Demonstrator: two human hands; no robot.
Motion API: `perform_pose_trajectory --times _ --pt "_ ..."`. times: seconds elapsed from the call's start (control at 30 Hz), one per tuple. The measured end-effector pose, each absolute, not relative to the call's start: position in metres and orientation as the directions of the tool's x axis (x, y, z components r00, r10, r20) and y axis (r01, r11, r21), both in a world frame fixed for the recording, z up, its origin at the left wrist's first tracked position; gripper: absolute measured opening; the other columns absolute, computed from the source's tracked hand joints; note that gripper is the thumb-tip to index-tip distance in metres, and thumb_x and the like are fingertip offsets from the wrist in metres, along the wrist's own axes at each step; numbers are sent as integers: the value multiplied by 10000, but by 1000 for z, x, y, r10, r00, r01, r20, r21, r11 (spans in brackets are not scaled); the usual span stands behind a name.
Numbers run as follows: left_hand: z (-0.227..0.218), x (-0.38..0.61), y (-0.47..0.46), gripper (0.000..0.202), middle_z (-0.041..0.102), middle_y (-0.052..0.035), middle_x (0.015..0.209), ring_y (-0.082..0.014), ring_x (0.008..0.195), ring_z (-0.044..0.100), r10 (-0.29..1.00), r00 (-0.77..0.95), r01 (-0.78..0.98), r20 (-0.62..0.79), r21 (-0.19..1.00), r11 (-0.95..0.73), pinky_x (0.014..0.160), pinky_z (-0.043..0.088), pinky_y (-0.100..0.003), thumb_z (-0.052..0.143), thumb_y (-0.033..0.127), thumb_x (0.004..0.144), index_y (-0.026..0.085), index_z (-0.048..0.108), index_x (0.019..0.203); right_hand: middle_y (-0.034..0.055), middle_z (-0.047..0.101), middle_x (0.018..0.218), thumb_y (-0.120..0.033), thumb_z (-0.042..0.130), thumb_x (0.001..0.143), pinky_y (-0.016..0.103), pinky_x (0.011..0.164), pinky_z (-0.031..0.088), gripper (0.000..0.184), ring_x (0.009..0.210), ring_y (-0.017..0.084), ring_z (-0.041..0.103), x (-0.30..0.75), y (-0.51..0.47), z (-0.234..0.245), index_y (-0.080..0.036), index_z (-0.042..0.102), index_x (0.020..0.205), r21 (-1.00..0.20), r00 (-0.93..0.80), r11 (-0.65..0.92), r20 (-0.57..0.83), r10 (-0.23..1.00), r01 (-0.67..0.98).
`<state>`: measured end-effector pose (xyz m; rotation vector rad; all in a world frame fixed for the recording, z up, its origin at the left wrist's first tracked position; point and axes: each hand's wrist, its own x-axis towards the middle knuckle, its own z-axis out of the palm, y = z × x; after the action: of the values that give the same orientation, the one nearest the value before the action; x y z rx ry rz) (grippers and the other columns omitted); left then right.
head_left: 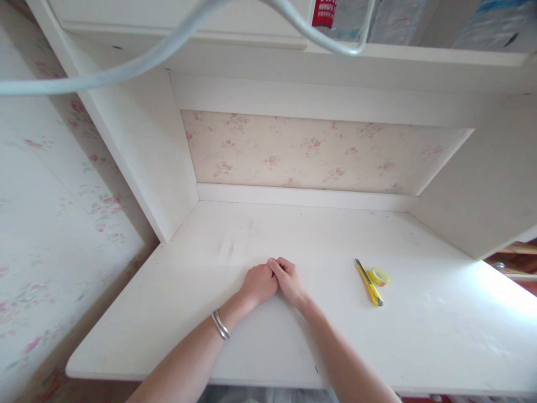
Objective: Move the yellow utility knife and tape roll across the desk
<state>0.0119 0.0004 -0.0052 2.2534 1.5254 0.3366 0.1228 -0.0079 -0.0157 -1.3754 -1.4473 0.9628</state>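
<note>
So both hands are pressing together right now, the left hand (259, 281) curling up and the right hand (289, 278) folding against it, fingers bunching where they're meeting. They're resting near the middle of the white surface (138, 313), with the forearms angling in from the near edge. The left wrist is sporting a silver bracelet (221, 324), looks like a double band.

Off to the right, well apart from the hands, a yellow utility knife (369, 284) is lying at a slant, its dark narrow end pointing away from the person and a bit left, the grey end sitting closer. A roll of yellow tape (378, 276) is lying flat just beside it on the right; can't really tell if they're touching.

Behind all that, floral wallpaper (302, 159) is showing through the gap at the back. Up top, a shelf (419, 54) is holding some clear plastic packaging (394, 22) and something with a red label (324, 14), and a pale curved tube (104, 79) is looping across the view.
</note>
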Motion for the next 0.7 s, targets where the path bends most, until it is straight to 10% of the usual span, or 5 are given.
perform_pose_trajectory --times 0.7 --pt "5 14 -3 356 677 -95 983 -204 943 630 932 353 852 -86 440 -283 768 464 -276 298 311 921 186 598 1067 -36 457 569 -549 458 800 228 539 313 422 586 111 408 121 -9 -13 -186 499 588 -947 31 82 96 995 310"
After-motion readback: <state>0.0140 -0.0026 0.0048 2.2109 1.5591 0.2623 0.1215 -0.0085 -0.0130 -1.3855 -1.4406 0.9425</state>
